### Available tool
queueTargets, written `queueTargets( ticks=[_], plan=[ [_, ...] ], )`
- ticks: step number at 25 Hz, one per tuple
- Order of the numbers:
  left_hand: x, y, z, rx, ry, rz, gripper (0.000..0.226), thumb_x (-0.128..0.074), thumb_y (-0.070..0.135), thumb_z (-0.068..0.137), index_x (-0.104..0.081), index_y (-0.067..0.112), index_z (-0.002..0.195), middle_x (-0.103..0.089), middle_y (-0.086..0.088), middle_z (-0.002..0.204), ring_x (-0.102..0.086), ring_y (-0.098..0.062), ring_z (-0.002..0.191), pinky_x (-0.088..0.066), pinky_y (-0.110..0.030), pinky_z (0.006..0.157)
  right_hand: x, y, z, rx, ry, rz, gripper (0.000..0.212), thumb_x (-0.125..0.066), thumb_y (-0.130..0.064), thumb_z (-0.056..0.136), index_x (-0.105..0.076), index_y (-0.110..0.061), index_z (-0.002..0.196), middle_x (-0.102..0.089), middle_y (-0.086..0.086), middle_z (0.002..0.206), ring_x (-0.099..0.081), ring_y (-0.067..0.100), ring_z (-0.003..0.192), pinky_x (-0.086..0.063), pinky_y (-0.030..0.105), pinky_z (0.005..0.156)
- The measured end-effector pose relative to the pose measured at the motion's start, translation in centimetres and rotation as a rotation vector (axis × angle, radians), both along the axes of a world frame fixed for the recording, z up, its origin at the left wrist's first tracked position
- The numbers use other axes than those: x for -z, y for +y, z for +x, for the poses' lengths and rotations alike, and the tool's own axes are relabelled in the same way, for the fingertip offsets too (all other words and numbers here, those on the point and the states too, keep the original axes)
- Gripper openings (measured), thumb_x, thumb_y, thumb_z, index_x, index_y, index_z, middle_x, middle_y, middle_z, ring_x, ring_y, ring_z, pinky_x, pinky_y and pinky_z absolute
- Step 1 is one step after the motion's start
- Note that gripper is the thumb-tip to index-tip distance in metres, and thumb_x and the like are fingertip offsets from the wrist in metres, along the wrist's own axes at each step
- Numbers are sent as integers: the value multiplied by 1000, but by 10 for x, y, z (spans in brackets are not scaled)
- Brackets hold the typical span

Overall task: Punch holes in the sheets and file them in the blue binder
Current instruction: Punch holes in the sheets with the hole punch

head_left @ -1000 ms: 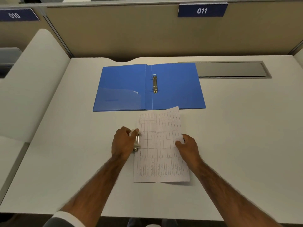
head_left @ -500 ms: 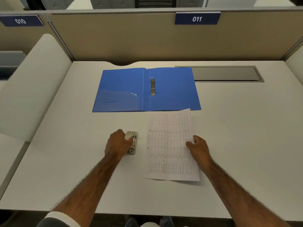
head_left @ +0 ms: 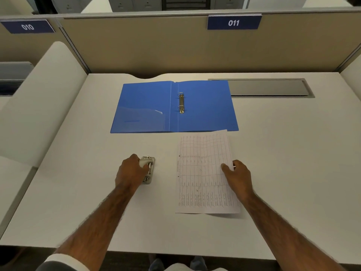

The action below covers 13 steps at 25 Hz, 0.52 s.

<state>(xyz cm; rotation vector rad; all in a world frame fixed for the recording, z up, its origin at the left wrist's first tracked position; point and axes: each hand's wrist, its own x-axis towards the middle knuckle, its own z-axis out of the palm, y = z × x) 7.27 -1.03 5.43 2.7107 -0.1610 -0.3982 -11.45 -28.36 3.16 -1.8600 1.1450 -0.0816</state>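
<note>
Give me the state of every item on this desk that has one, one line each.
blue binder: open flat, nothing filed on its rings.
sheet: lying on the desk, two dark marks like punched holes on its left edge.
hole punch: on the desk, no paper in it.
left hand: grips the hole punch.
right hand: holds the sheet's right edge.
cable hatch: lid shut.

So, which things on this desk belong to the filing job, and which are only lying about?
For the job: sheet, held at its edge by the right hand; punch, gripped by the left hand; open binder.
Lying about: cable flap, tag 010, tag 011, partition.
</note>
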Motion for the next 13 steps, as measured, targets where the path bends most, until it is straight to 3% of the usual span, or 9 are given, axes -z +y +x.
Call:
queueTargets(
  ticks=[6,9,13],
  plan=[
    [-7,15,4,-40,-18,30,25,-60,35,82,-57,12,92,-63,-4,87,-60,-25,75,-44,-30,57,3,-3,-1,56,-26,4,16,-59,-33,89,-58,-18,96,-63,-1,95,-59,11,76,-43,26,60],
    [-15,44,23,-117,-29,26,21,-61,31,80,-57,12,86,-64,-4,82,-59,-23,68,-41,-27,51,5,-4,-2,53,-39,19,17,-61,-30,89,-59,-16,97,-64,1,95,-61,18,82,-46,32,69],
    [-17,97,58,-233,-45,47,22,-63,33,77,-57,12,80,-62,-5,76,-57,-23,63,-37,-25,48,5,-5,1,61,-46,16,17,-63,-29,87,-61,-16,98,-65,2,95,-61,19,82,-46,34,71]
  ],
)
